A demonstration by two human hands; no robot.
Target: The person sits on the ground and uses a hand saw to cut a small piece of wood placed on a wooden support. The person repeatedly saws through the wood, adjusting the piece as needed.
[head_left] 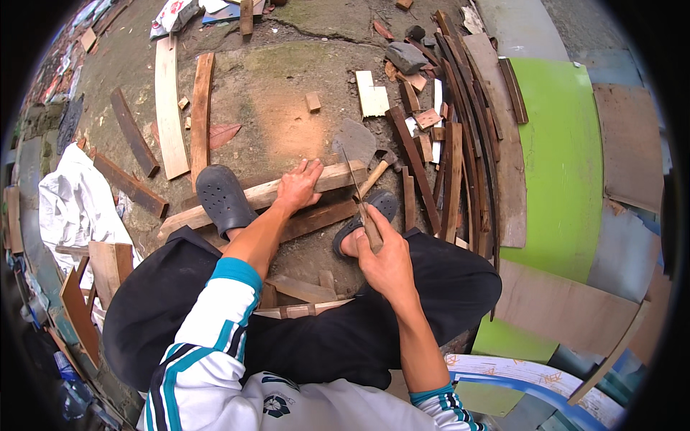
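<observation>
My left hand (pixel 300 185) grips a long pale wooden beam (pixel 251 197) from above, near its right end, with the fingers over its far edge. My left foot, in a dark grey clog (pixel 221 195), rests against the beam. In my right hand (pixel 388 258) is a handsaw (pixel 371 231), held by its wooden handle. Its thin blade stands edge-on at the beam's right end; whether it touches the wood I cannot tell. A hammer (pixel 375 177) with a wooden handle lies just right of the blade. Another beam (pixel 316 219) lies on the near side.
Sawdust (pixel 295 129) and a small wood block (pixel 313 102) lie on the ground ahead. Loose planks (pixel 169 108) lie at the left, near a white cloth (pixel 79 194). Dark wood strips (pixel 467 129) are piled at the right beside a green panel (pixel 560 158).
</observation>
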